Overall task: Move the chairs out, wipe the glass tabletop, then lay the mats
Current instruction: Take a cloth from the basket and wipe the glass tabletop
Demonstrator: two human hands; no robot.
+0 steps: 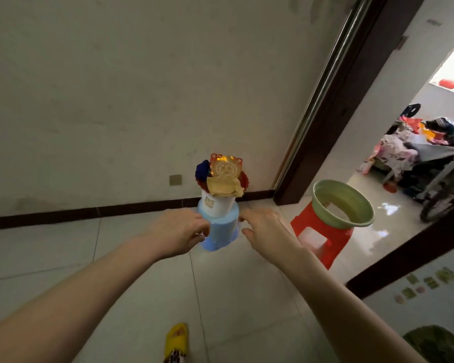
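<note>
- A light blue plastic stool (220, 233) stands on the pale tiled floor (142, 284) near the white wall (116, 87), just in front of the dark skirting board (89, 214).
- On the stool sits a white cup-shaped container (216, 204) stuffed with a gold foil piece (224, 176) bearing a round embossed face, plus dark blue and red bits.
- The left hand (180, 231) touches the stool's left side, fingers curled against it; whether it grips cannot be told.
- The right hand (268, 229) is just beside the stool's right side, fingers spread apart, holding nothing.
- To the right stands a red plastic stool (320, 239) with a tilted green basin (344, 205) on top, beside the dark door frame (333, 100).
- A yellow slipper (176, 341) shows at the bottom edge.
- The container's small label (209, 203) is too blurred to read.
</note>
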